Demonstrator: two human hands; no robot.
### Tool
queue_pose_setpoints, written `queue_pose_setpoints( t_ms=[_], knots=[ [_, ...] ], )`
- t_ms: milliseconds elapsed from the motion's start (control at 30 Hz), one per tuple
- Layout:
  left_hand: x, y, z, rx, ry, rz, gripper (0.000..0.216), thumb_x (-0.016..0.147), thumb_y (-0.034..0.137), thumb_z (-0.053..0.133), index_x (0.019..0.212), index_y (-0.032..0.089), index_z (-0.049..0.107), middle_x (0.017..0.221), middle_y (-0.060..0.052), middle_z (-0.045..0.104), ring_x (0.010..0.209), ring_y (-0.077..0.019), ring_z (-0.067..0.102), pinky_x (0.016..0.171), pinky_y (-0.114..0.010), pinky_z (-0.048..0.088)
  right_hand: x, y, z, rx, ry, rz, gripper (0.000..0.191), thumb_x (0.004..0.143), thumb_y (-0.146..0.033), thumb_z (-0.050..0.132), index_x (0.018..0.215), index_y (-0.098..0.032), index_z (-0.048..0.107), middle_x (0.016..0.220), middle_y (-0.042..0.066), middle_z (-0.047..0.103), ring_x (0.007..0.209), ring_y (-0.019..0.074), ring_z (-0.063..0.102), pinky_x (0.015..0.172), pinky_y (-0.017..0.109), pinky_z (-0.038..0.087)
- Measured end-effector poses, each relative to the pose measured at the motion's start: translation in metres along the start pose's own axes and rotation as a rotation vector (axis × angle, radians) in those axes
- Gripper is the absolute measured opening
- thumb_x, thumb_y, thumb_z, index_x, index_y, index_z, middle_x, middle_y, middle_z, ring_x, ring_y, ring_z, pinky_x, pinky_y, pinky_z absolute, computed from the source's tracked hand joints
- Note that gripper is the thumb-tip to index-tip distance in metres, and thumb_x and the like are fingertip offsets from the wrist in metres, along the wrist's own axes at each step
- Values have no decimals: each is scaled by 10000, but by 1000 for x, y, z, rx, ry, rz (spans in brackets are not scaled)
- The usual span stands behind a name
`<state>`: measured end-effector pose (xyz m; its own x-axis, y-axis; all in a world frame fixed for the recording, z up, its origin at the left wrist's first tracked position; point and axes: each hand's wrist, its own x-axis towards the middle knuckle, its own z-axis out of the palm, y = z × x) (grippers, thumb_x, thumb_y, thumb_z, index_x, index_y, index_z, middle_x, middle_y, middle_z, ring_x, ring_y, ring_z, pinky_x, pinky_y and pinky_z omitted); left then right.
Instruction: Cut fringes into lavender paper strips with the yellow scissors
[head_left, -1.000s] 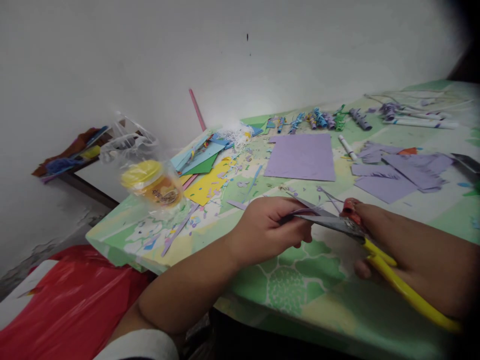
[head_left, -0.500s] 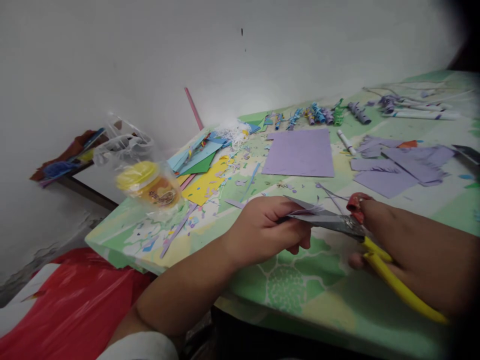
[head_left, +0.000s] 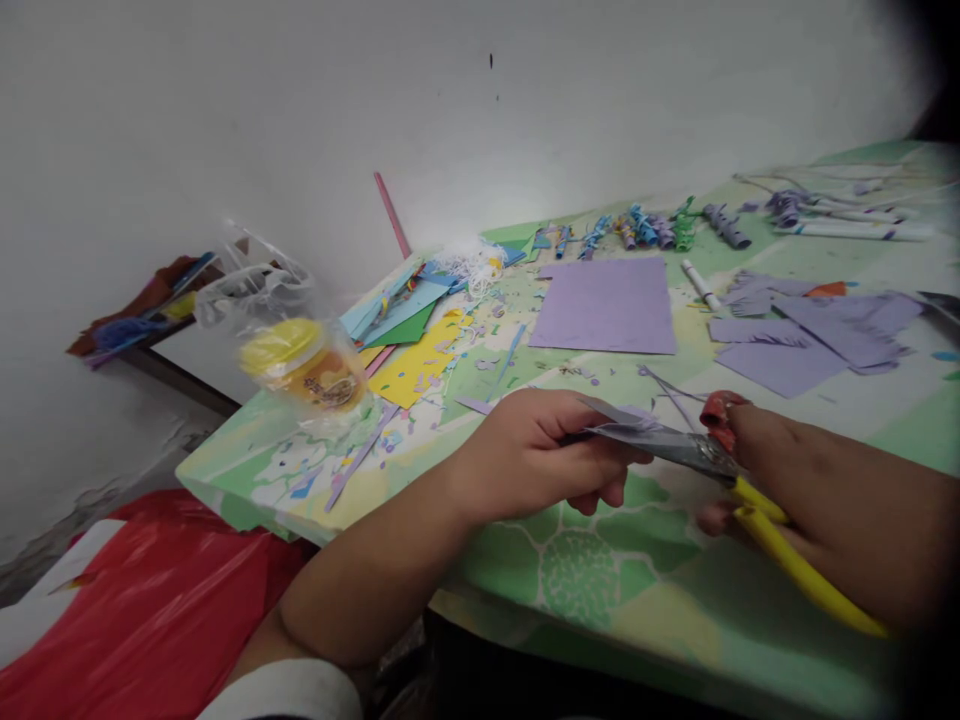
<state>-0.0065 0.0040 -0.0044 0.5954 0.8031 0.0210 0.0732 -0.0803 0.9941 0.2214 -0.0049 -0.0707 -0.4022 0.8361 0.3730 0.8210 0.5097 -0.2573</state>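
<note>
My left hand [head_left: 536, 455] is closed in a pinch on a thin strip of purple paper [head_left: 626, 417], held just above the green patterned table [head_left: 600, 580]. My right hand [head_left: 817, 490] grips yellow-handled scissors [head_left: 780, 545]. Their grey blades [head_left: 675, 447] lie along the strip and look closed on it. The thumb tip with red nail polish rests by the pivot.
A purple sheet [head_left: 607, 305] lies behind my hands, with cut purple pieces [head_left: 814, 335] to its right. Yellow, green and blue sheets [head_left: 409, 335] and scraps lie at the left. A yellow-lidded jar in a clear bag [head_left: 304, 365] sits at the table's left corner. Rolled paper bits [head_left: 649, 230] line the back.
The hands stay together on the strip and scissors. The blades have closed slightly further along the strip, and the view has shifted a little.
</note>
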Motion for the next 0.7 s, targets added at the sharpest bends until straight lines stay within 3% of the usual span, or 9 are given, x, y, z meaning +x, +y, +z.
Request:
queue_pose_setpoints(
  t_ms=[67, 167, 267, 400, 700],
  knots=[
    [0, 0, 0, -4, 17, 8, 55, 719, 145, 549, 687, 134, 593, 517, 41, 546, 417, -36, 493, 388, -123, 397, -2, 4, 1, -33, -57, -64, 463, 804, -609, 339, 1085, -246, 397, 1027, 127, 636, 852, 295, 668, 647, 386, 565],
    [1, 0, 0, 19, 100, 27, 104, 736, 169, 555, 641, 131, 575, 513, 43, 545, 407, -26, 486, 389, -115, 391, -4, 9, 1, -37, -105, -60, 536, 788, -620, 349, 1183, -259, 316, 1083, 137, 602, 974, 331, 624, 666, 423, 563],
    [2, -1, 0, 52, 145, 17, 122, 732, 151, 557, 612, 130, 566, 525, 43, 558, 415, -21, 494, 406, -110, 402, -4, 12, 0, 1, -132, -45, 555, 767, -621, 375, 1200, -282, 301, 1120, 125, 574, 1064, 342, 571, 738, 452, 545],
    [2, -2, 2, 79, 175, 24, 74, 709, 133, 546, 643, 136, 580, 540, 40, 570, 421, -28, 498, 400, -116, 396, -3, 9, -1, 49, -143, -30, 491, 774, -583, 392, 1174, -310, 310, 1092, 98, 588, 1039, 333, 581, 751, 465, 539],
    [4, -1, 1, 216, 83, 101, 135, 707, 111, 501, 596, 136, 573, 544, 27, 568, 443, -30, 503, 436, -117, 409, -2, 6, 0, 51, -120, -56, 465, 772, -557, 426, 1139, -276, 380, 1133, 115, 590, 1032, 334, 588, 762, 462, 536]
  ],
)
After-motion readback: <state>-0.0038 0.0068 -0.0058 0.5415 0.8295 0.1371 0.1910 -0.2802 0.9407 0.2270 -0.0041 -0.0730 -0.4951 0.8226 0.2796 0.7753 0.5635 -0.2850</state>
